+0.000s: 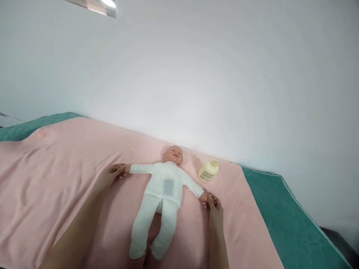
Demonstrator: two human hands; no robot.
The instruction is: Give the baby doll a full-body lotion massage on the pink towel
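Observation:
A baby doll in a white long-sleeved top and white trousers lies on its back on a pink blanket, its arms spread to both sides. My left hand is closed around the doll's hand on the left. On the other side, my right hand grips the doll's other hand between thumb and fingers. A grey square patch marks the front of the top. Close to the doll's head and right arm stands a pale yellow bottle with printed text, tilted in the view.
The blanket covers a green sheet, which shows at the right and the far left. A plain white wall rises directly behind the doll's head. A shiny object is at the top left.

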